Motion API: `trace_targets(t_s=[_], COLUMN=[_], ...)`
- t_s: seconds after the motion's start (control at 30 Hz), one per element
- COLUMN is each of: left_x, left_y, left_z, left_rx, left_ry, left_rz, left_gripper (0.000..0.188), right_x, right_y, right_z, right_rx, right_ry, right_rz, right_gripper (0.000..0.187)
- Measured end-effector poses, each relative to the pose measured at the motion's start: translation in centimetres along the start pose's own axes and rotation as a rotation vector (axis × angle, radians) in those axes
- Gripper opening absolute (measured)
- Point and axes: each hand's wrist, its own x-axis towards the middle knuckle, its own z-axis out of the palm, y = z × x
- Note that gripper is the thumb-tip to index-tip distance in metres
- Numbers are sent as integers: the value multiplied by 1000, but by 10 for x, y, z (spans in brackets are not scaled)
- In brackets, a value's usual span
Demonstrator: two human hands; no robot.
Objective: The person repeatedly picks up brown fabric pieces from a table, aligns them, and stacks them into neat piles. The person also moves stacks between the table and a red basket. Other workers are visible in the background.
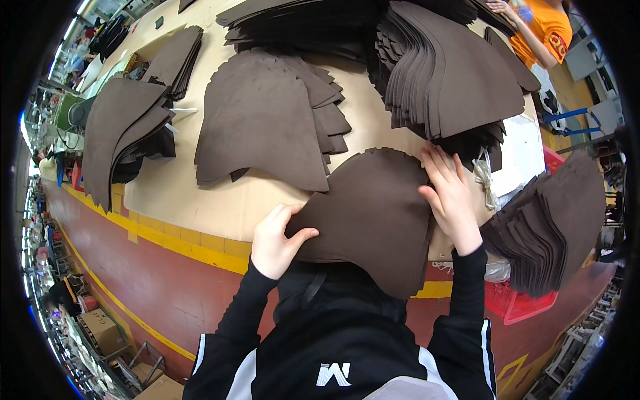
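Observation:
A small stack of dark brown cut sheet pieces (373,207) lies in front of me, rounded at the far side, its lower point hanging over the table edge. The material looks like fabric or thin foam; I cannot tell which. My left hand (275,241) grips its left edge, thumb on top and the other fingertips partly hidden at the edge. Along the right edge lies my right hand (450,193), fingers stretched out and thumb resting on the top piece. Just beyond, a fanned pile of similar pieces (260,120) spreads over the table.
The tan table (180,210) carries more brown piles (453,73), including one at the left edge (123,127). To the right, a red crate (520,303) sits beneath another pile (553,227). A person in an orange shirt (543,30) stands at the far right.

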Motion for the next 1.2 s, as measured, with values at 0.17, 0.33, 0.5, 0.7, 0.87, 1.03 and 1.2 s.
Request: trace_targets(t_s=[0.17,0.33,0.5,0.7,0.87,1.03,1.2], left_x=[-13,11,63,51,-3,-17,2], left_y=[10,10,-39,-42,2,5,16], left_z=[-3,-25,-94,-86,-7,11,-7], left_rx=[59,42,-1,-68,-80,29,289], left_ry=[60,316,563,346,-174,-11,151], left_rz=[35,201,-111,-105,-117,-26,473], left_gripper=[24,27,24,21,53,43,34], right_x=[-33,-44,-34,-3,19,6,-40], right_y=[-25,-45,-89,-43,-8,-8,-25], right_z=[-23,-26,-3,17,23,7,-14], right_rx=[269,278,355,131,49,1,236], right_ry=[66,96,-303,-159,-33,108,411], right_rz=[-88,-329,-509,-174,44,88,-35], right_gripper=[80,74,73,65,54,54,54])
